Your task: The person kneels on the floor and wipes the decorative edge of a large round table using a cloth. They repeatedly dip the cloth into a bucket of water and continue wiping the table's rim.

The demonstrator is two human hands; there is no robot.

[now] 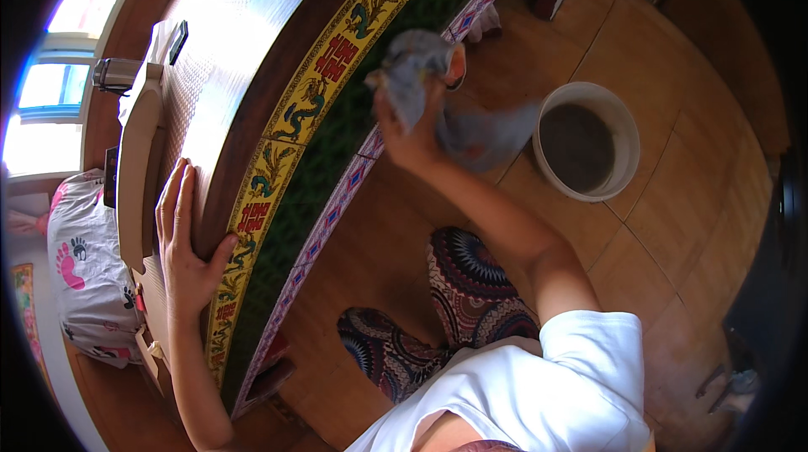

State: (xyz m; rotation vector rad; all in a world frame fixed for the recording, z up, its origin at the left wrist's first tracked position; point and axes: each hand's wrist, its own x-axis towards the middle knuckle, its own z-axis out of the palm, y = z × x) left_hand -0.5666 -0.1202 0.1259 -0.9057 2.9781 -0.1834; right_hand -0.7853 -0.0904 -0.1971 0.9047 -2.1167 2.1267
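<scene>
My left hand (187, 263) lies spread on the edge of a raised platform (231, 23) topped with a woven mat. Its fingers are flat along the dark wooden rim, and the thumb reaches over the yellow tile band (286, 119) below it. In my right hand (412, 136) is a bunched grey-blue cloth (417, 65), with one end hanging loose and smeared by motion. The cloth is in front of the platform's dark green tiled side (337, 149); whether it touches the tiles I cannot tell. A white bucket (627, 145) of dark, murky water stands right of the cloth.
Brown floor tiles (656, 258) surround the bucket. My knees, in patterned trousers (471, 275), are bent close to the platform. On the mat are a dark phone-like object (178, 42) and a beige board-like piece (139, 174). A footprint-patterned cloth (88, 267) covers something at far left.
</scene>
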